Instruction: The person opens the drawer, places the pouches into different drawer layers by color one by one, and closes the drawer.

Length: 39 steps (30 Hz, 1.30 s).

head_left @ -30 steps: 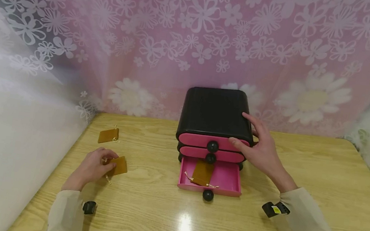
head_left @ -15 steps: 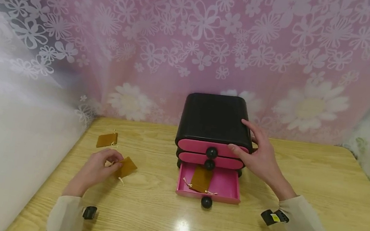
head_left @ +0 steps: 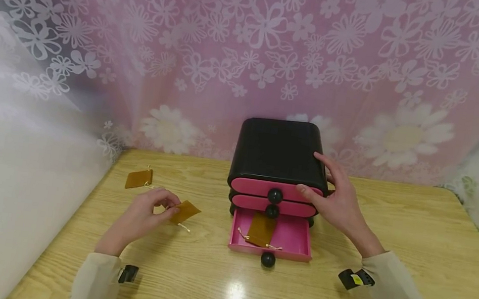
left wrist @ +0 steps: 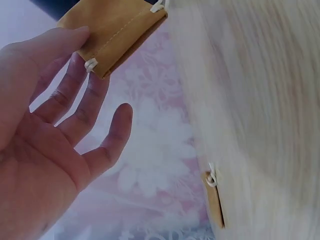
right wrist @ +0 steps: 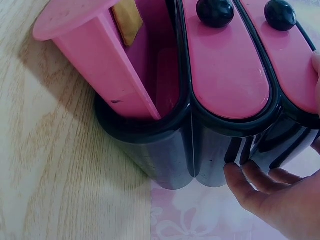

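My left hand pinches a small mustard-brown drawstring pouch between thumb and fingers, above the table left of the drawer unit; a cream cord hangs from it. In the left wrist view the pouch shows a stitched seam and cord knots. My right hand grips the upper right corner of the black drawer unit, thumb on the top drawer's pink front and other fingers at its top and side. The pulled-out bottom drawer holds another brown pouch with cream cords.
A further brown pouch lies on the wooden table at the far left. The top drawer and middle drawer are pushed in, each with a black round knob. A flowered curtain hangs behind the table.
My left hand has lifted the pouch from the table and carried it right toward the drawer unit. The right hand keeps its place on the unit's corner.
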Available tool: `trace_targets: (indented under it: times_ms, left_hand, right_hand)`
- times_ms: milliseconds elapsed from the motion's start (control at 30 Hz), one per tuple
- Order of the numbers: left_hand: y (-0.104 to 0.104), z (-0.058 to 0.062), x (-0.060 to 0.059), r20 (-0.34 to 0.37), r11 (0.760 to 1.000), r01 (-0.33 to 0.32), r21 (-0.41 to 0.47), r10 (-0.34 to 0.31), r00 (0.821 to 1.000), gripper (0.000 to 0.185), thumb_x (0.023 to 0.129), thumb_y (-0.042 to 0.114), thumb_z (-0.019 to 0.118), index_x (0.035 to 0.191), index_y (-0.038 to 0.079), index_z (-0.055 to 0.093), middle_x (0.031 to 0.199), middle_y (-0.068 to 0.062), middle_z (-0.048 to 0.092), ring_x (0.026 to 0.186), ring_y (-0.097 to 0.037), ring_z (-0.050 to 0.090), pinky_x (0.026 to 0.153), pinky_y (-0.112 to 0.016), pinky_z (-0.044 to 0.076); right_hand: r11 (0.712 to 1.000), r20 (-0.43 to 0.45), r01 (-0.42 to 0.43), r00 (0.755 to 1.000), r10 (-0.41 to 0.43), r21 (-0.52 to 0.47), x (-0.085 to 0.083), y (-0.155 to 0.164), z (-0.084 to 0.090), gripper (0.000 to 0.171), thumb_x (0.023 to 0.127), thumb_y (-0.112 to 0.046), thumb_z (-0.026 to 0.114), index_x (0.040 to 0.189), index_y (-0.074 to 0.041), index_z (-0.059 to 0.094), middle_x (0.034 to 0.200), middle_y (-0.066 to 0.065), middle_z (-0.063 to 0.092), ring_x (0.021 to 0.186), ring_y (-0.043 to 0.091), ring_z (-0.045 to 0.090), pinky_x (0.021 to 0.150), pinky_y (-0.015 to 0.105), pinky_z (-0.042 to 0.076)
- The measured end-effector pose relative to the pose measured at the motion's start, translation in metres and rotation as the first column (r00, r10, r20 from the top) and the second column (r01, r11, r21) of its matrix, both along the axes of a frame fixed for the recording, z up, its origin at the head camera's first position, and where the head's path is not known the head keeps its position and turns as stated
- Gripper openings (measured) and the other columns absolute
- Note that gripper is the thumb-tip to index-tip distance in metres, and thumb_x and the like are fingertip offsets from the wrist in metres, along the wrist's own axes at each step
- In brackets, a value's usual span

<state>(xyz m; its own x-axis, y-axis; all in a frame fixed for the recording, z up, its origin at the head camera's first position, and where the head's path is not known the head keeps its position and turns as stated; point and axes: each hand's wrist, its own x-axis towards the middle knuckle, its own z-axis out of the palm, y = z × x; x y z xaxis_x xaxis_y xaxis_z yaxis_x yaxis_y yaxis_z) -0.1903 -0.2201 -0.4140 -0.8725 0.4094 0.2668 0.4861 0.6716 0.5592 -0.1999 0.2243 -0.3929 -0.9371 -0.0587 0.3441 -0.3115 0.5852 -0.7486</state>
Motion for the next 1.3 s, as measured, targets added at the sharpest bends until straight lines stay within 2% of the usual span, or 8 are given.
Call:
trace_targets:
  times_ms: [200, 300, 433, 767, 1033, 1300]
  left_hand:
    - [0.013, 0.006, 0.003, -0.008, 0.998, 0.044, 0.038, -0.044, 0.999, 0.015, 0.093, 0.013, 0.075, 0.103, 0.024, 0.072, 0.099, 0.011, 0.07, 0.089, -0.005, 0.066, 0.088, -0.047, 0.058]
    - [0.02, 0.009, 0.004, -0.016, 0.995, 0.076, 0.059, -0.075, 0.997, 0.015, 0.093, 0.013, 0.075, 0.103, 0.024, 0.073, 0.099, 0.012, 0.07, 0.089, -0.005, 0.066, 0.086, -0.039, 0.058]
    - [0.03, 0.013, 0.005, -0.031, 0.99, 0.115, 0.08, -0.113, 0.993, 0.014, 0.093, 0.014, 0.076, 0.103, 0.024, 0.074, 0.1, 0.012, 0.07, 0.089, -0.004, 0.066, 0.084, -0.031, 0.057]
    - [0.056, 0.016, 0.008, -0.079, 0.962, 0.242, 0.124, -0.234, 0.969, 0.014, 0.092, 0.009, 0.076, 0.103, 0.019, 0.074, 0.099, 0.008, 0.072, 0.09, -0.006, 0.066, 0.082, -0.025, 0.057]
    - [0.072, 0.016, 0.006, -0.117, 0.947, 0.288, 0.141, -0.273, 0.955, 0.013, 0.093, 0.009, 0.075, 0.103, 0.017, 0.074, 0.099, 0.006, 0.072, 0.09, -0.007, 0.066, 0.083, -0.028, 0.058]
    - [0.088, 0.012, 0.004, -0.095, 0.939, 0.305, 0.159, -0.293, 0.951, 0.012, 0.094, 0.011, 0.074, 0.104, 0.018, 0.074, 0.1, 0.006, 0.072, 0.091, -0.006, 0.067, 0.084, -0.027, 0.058]
  right_hand:
    - [1.0, 0.002, -0.006, 1.0, 0.006, -0.002, 0.001, 0.0, 0.0, 0.079, 0.091, -0.032, 0.078, 0.158, -0.036, 0.037, 0.162, 0.015, 0.034, 0.125, 0.049, 0.056, 0.073, 0.031, 0.054]
    - [1.0, -0.008, -0.004, 1.0, 0.004, 0.004, 0.0, 0.0, 0.0, 0.08, 0.09, -0.031, 0.079, 0.158, -0.036, 0.037, 0.162, 0.014, 0.035, 0.124, 0.048, 0.057, 0.075, 0.032, 0.054]
    - [1.0, -0.017, -0.005, 1.0, 0.005, 0.006, -0.001, 0.001, 0.0, 0.08, 0.09, -0.031, 0.079, 0.158, -0.036, 0.038, 0.162, 0.013, 0.035, 0.123, 0.048, 0.059, 0.075, 0.028, 0.054]
    - [1.0, -0.002, -0.012, 1.0, 0.012, -0.012, 0.0, 0.001, 0.0, 0.079, 0.091, -0.03, 0.078, 0.158, -0.036, 0.037, 0.162, 0.014, 0.034, 0.126, 0.047, 0.057, 0.073, 0.024, 0.053]
    - [1.0, 0.0, -0.008, 1.0, 0.008, -0.007, 0.0, 0.002, 0.0, 0.078, 0.091, -0.031, 0.078, 0.158, -0.036, 0.037, 0.162, 0.014, 0.034, 0.128, 0.048, 0.056, 0.073, 0.024, 0.053]
    - [1.0, 0.001, -0.012, 1.0, 0.012, -0.005, 0.0, 0.001, -0.001, 0.079, 0.091, -0.031, 0.078, 0.158, -0.037, 0.037, 0.162, 0.013, 0.034, 0.127, 0.046, 0.057, 0.073, 0.025, 0.054]
